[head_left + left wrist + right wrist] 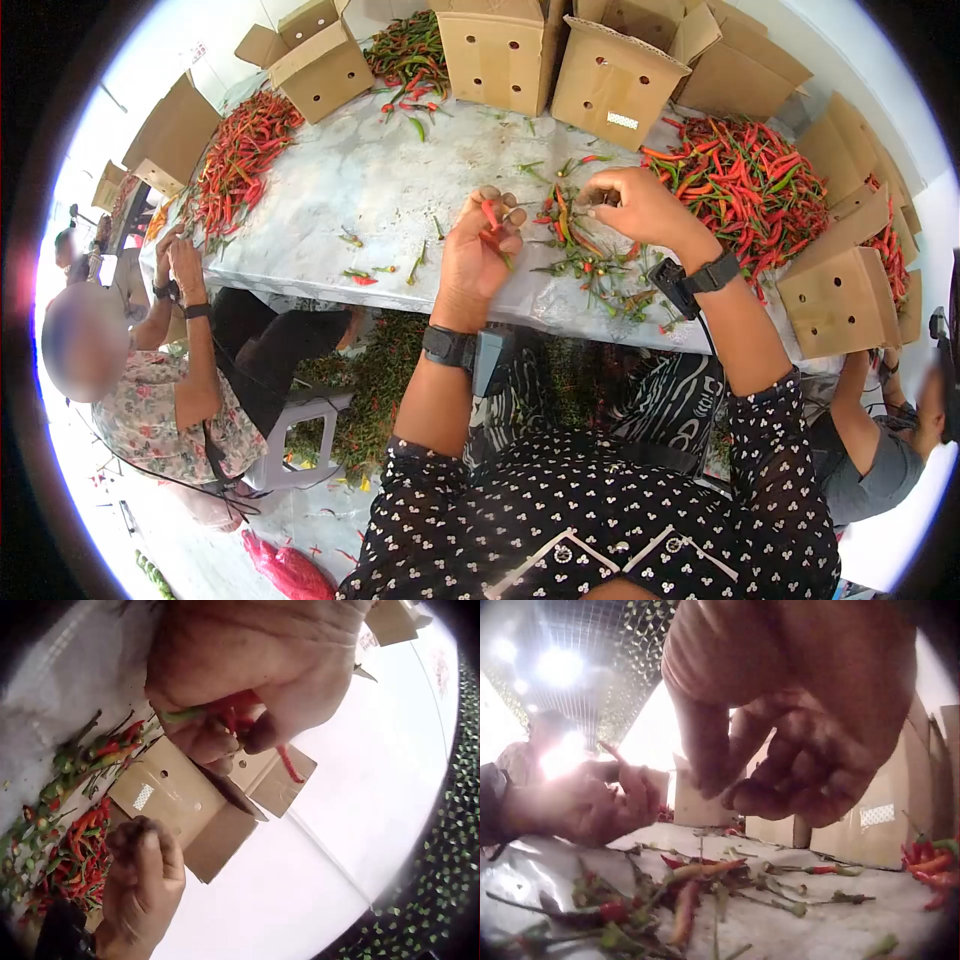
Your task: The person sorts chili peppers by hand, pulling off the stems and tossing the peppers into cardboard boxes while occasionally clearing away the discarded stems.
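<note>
My left hand point(472, 245) is raised over the near part of the table point(370, 180), palm up, its fingers curled around red chili peppers point(289, 763). A green stem point(184, 716) shows beside the palm in the left wrist view. To its right my right hand point(645, 207) hovers above loose chili stems and scraps point(600, 268). Its fingers bend toward the thumb, and no chili shows between the fingertips in the right wrist view. An orange-red chili point(685, 911) lies among the stems below it.
A large heap of red chilies point(745, 180) lies at right, with another heap point(245, 150) at left. Cardboard boxes point(620, 85) line the far edge, and one box point(840, 300) stands at near right. People sit at left point(150, 390) and right point(870, 450).
</note>
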A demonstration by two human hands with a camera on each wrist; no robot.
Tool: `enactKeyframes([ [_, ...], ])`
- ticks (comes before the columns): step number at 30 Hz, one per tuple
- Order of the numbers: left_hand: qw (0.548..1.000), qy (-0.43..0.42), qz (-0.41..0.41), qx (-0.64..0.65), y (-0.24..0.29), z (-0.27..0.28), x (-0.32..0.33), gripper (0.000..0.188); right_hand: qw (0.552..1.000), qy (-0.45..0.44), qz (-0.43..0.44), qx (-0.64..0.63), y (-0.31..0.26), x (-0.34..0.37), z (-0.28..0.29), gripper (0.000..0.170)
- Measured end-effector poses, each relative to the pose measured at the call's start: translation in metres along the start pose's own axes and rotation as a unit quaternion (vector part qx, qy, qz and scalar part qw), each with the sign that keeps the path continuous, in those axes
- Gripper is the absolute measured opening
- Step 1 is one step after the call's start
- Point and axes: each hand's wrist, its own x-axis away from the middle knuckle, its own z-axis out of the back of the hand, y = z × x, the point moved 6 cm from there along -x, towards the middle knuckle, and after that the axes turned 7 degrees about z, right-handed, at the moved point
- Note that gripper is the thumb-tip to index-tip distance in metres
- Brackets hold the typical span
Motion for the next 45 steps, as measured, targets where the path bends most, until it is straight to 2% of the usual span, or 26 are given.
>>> enactKeyframes([
  [1,1.000,0.000,0.000,-0.001,0.000,0.002,-0.001,0.007,0.996,0.032,0.059,0.053,-0.003,-0.001,0.002,0.014],
  [2,1.000,-0.009,-0.001,-0.012,0.000,0.004,-0.002,0.006,0.996,0.033,0.058,0.052,0.001,-0.002,-0.001,0.014],
  [4,1.000,-0.018,-0.002,-0.024,-0.001,0.005,-0.002,0.005,0.988,-0.076,0.044,0.128,-0.001,-0.008,-0.021,0.017],
  [5,1.000,-0.017,0.000,-0.010,-0.002,0.006,-0.002,0.006,0.988,-0.075,0.044,0.126,-0.003,-0.010,-0.025,0.017],
  [7,1.000,-0.016,0.002,0.003,-0.003,0.006,-0.001,0.006,0.973,-0.151,-0.086,0.151,0.005,-0.006,-0.039,0.025],
  [10,1.000,-0.009,0.022,0.000,-0.005,0.004,0.000,0.008,0.972,-0.112,-0.083,0.189,0.007,-0.007,-0.040,0.023],
  [12,0.999,0.007,0.018,-0.049,-0.004,0.000,0.002,0.006,0.971,-0.096,-0.074,0.205,0.013,-0.008,-0.038,0.022],
  [14,0.998,0.019,0.019,-0.060,-0.003,-0.003,0.003,0.007,0.990,-0.049,-0.096,0.094,0.025,-0.008,-0.027,0.020],
  [15,0.997,0.031,0.020,-0.072,-0.003,-0.004,0.003,0.008,0.990,-0.050,-0.095,0.095,0.024,-0.007,-0.023,0.020],
  [17,0.995,0.033,0.027,-0.092,-0.003,-0.008,0.003,0.008,0.981,-0.019,-0.172,-0.084,0.031,-0.003,-0.016,0.017],
  [18,0.992,0.035,0.033,-0.113,-0.004,-0.009,0.004,0.008,0.968,-0.042,-0.201,-0.143,0.023,-0.001,-0.016,0.017],
  [21,0.988,0.049,0.042,-0.143,-0.008,-0.012,0.003,0.007,0.965,-0.032,-0.164,-0.204,-0.003,-0.002,-0.017,0.016],
  [22,0.987,0.050,0.041,-0.144,-0.009,-0.013,0.004,0.007,0.965,-0.032,-0.163,-0.204,-0.001,-0.003,-0.023,0.016],
  [24,0.955,0.064,0.027,-0.288,-0.011,-0.015,0.008,0.007,0.977,-0.015,-0.092,-0.193,-0.005,-0.007,-0.033,0.022],
  [25,0.955,0.064,0.027,-0.288,-0.013,-0.015,0.008,0.007,0.977,-0.015,-0.091,-0.193,-0.005,-0.006,-0.035,0.022],
  [27,0.958,0.053,0.000,-0.281,-0.012,-0.016,0.008,0.021,0.986,-0.013,-0.075,-0.148,-0.011,-0.007,-0.037,0.025],
  [30,0.960,0.048,-0.004,-0.276,-0.012,-0.015,0.008,0.019,0.976,-0.018,-0.107,-0.190,-0.018,-0.002,-0.035,0.016],
  [31,0.960,0.047,-0.003,-0.276,-0.013,-0.016,0.009,0.019,0.976,-0.017,-0.107,-0.189,-0.016,-0.001,-0.035,0.016],
  [33,0.956,0.050,-0.015,-0.287,-0.013,-0.018,0.009,0.008,0.965,-0.034,-0.127,-0.227,-0.010,0.003,-0.038,0.015],
  [37,0.941,0.048,-0.043,-0.333,-0.014,-0.012,0.006,0.007,0.967,-0.050,-0.144,-0.205,-0.010,0.003,-0.038,0.016],
  [39,0.928,0.051,-0.056,-0.365,-0.014,-0.015,0.007,0.009,0.988,-0.061,-0.137,-0.043,-0.014,0.000,-0.031,0.018],
  [40,0.927,0.049,-0.054,-0.367,-0.014,-0.017,0.007,0.009,0.988,-0.059,-0.139,-0.044,-0.014,0.001,-0.030,0.018],
  [42,0.951,0.109,-0.059,-0.283,-0.007,-0.010,0.008,0.010,0.991,-0.018,-0.126,-0.043,-0.014,0.002,-0.022,0.020],
  [43,0.951,0.107,-0.058,-0.284,-0.005,-0.008,0.008,0.010,0.991,-0.015,-0.127,-0.042,-0.012,0.005,-0.019,0.020],
  [45,0.971,0.077,-0.063,-0.216,-0.002,-0.006,0.007,0.011,0.984,0.062,-0.129,-0.110,-0.005,0.016,-0.003,0.022],
])
